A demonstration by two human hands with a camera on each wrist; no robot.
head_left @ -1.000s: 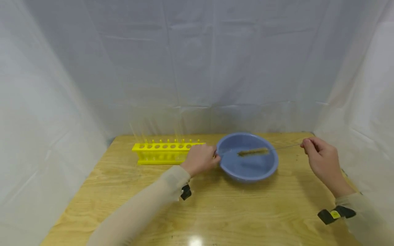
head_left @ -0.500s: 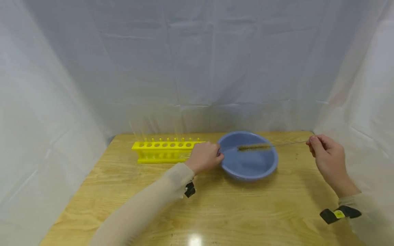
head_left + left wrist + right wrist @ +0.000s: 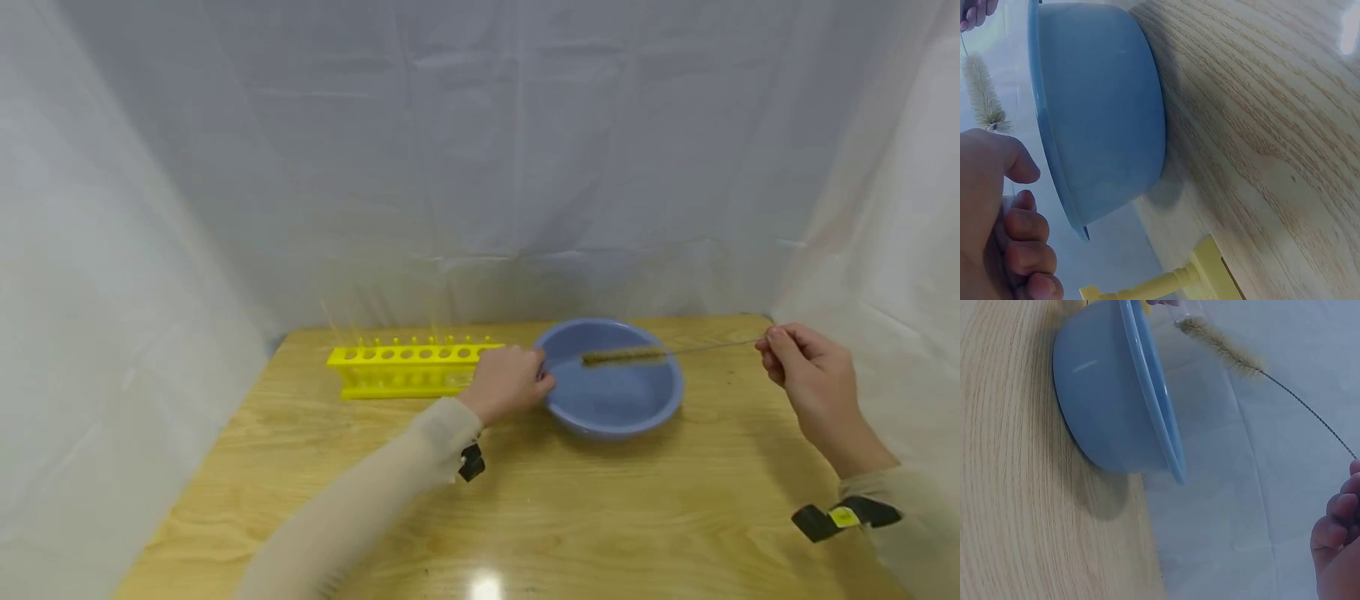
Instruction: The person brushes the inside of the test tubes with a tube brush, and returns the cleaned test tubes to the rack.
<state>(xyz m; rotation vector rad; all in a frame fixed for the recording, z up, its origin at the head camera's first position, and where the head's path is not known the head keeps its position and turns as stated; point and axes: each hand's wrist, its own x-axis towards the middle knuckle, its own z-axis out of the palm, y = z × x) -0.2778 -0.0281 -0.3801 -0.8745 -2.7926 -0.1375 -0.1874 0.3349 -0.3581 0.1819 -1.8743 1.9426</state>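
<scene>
In the head view my left hand [image 3: 508,383] is at the near-left rim of the blue basin [image 3: 607,404], its fingers curled round a clear test tube [image 3: 1183,315]. Only the tube's open end shows past the hand. My right hand [image 3: 817,387], right of the basin, pinches the thin twisted wire handle [image 3: 1310,409] of a test tube brush [image 3: 624,357]. Tan bristles lie over the basin, roughly level, with the brush tip right at the tube's mouth. In the left wrist view the bristles [image 3: 984,94] show just beyond my left thumb.
A yellow test tube rack [image 3: 408,358] stands left of the basin, partly behind my left hand. Several clear tubes rise from it. Everything sits on a wooden table [image 3: 585,517], with pale plastic sheeting [image 3: 480,167] behind and at both sides.
Both hands have shifted a little to the right in the head view. The brush has moved slightly right with my right hand, its tip staying near the tube's mouth. The view itself shifts slightly.
</scene>
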